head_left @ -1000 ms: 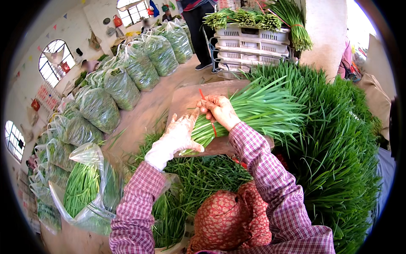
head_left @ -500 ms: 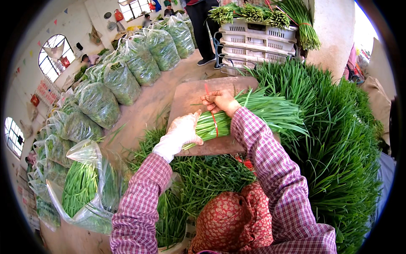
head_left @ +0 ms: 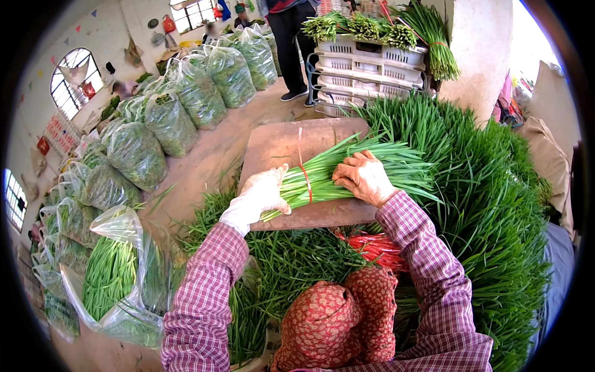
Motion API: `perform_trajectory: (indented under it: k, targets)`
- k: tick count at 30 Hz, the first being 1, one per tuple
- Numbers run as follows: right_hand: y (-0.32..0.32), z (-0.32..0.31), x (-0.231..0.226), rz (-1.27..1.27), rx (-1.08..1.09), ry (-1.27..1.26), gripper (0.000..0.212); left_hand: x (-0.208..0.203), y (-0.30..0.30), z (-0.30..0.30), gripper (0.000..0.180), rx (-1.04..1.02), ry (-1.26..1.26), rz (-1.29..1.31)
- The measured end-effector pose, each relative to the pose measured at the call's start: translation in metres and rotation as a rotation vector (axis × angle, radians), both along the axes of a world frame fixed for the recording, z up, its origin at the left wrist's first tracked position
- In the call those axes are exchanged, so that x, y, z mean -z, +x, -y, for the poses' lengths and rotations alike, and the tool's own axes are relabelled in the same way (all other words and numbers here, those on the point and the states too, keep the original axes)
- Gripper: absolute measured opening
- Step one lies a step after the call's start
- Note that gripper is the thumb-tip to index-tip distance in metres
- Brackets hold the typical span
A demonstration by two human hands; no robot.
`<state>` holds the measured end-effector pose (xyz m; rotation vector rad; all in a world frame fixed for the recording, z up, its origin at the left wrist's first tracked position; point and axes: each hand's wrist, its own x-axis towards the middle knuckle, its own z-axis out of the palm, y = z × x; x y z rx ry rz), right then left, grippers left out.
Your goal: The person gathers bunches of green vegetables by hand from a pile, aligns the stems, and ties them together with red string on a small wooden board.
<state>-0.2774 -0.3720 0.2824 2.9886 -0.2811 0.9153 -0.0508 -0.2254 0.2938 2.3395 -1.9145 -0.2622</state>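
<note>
A bundle of green chives [head_left: 325, 166] lies across a worn brown board [head_left: 269, 144], leaves toward the right. A red tie [head_left: 307, 177] goes round its stem half, one loose end standing up. My left hand [head_left: 263, 191], in a whitish glove, closes round the stem ends. My bare right hand [head_left: 365, 178] grips the leafy part with curled fingers, right of the tie. Several loose red ties [head_left: 377, 249] lie just below the board, beside my right forearm.
A big heap of chives [head_left: 480, 229] rises on the right. Filled clear bags [head_left: 137, 155] line the left; an open bag [head_left: 158, 332] stands nearer. White crates [head_left: 372, 59] holding tied bundles are stacked behind, beside a standing person [head_left: 290, 49]. Red flowered cloth [head_left: 322, 325] is below.
My right hand has left the red tie and moved right and down onto the leaves. My left hand keeps its hold on the stem ends. More loose red ties show.
</note>
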Motion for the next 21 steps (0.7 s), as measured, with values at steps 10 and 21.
perform_trajectory:
  k: [10,21]
  targets:
    - [-0.026,-0.012,0.057,0.058,0.194,0.261,0.010,0.004,-0.003,0.002,0.118,-0.002,0.010,0.062]
    - [-0.024,-0.029,-0.020,-0.011,0.415,0.045,0.012,-0.016,-0.020,0.003,0.129,-0.035,0.213,0.258]
